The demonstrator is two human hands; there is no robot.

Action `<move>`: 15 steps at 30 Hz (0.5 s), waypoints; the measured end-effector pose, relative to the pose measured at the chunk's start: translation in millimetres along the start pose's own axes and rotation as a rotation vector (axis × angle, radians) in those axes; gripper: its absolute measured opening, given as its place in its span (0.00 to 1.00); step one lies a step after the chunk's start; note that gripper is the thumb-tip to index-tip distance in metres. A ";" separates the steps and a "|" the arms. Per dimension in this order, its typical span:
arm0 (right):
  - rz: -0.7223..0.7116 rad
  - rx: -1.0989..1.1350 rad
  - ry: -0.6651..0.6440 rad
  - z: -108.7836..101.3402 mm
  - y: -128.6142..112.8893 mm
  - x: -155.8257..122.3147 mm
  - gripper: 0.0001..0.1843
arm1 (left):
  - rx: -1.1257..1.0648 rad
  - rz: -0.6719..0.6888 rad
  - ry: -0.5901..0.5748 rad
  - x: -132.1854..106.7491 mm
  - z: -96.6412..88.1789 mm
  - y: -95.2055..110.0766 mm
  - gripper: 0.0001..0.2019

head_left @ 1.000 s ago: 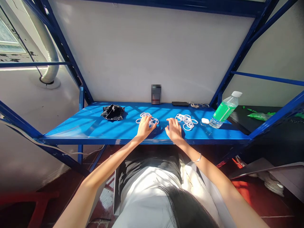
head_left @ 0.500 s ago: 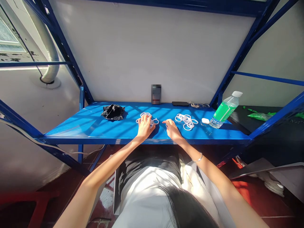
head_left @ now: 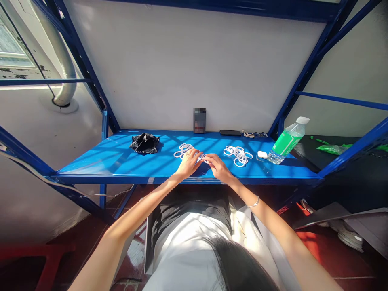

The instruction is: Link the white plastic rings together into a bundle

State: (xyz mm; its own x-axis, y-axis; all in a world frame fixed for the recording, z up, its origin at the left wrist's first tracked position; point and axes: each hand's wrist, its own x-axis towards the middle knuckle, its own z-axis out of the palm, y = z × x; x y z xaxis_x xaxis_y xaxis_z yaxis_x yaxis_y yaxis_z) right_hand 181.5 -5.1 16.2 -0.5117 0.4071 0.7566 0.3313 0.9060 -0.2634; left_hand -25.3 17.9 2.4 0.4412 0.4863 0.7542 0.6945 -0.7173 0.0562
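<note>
My left hand (head_left: 188, 163) and my right hand (head_left: 218, 167) meet over the blue table (head_left: 103, 161). Between their fingertips is a small white ring (head_left: 203, 157), pinched from both sides and partly hidden by the fingers. Just behind my left hand lies a pile of white rings (head_left: 181, 152), thin and loop-shaped, like hair ties. Right of my right hand, a second heap of the same rings (head_left: 239, 154) rests on the tabletop.
A crumpled black bag (head_left: 144, 143) sits open at the left. Along the back are a dark upright box (head_left: 199, 121), a black phone (head_left: 230, 132) and a coiled cable (head_left: 253, 134). At right stand a small white case (head_left: 262, 154) and a green-labelled bottle (head_left: 286, 141).
My left hand has shifted slightly right, off the left pile, with a white ring. My right hand has come in from the right and closed its fingertips on that ring.
</note>
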 end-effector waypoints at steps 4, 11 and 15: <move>-0.056 0.001 0.014 -0.8 -2.1 0.9 0.21 | -0.075 0.021 0.022 1.7 -2.7 -2.1 0.13; 0.011 -0.128 -0.005 -1.0 -3.6 2.0 0.20 | -0.083 0.061 0.065 5.7 -7.4 2.1 0.10; 0.086 -0.213 -0.036 -1.8 -3.1 2.1 0.20 | 0.026 0.156 0.070 4.7 -8.0 10.6 0.08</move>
State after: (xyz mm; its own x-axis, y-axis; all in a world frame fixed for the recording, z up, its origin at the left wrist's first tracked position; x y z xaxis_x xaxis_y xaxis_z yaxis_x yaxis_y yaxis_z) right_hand 180.8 -7.3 19.7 -0.5009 0.4891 0.7141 0.5326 0.8245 -0.1912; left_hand -20.4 8.6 11.8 0.5045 0.3333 0.7965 0.6354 -0.7679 -0.0811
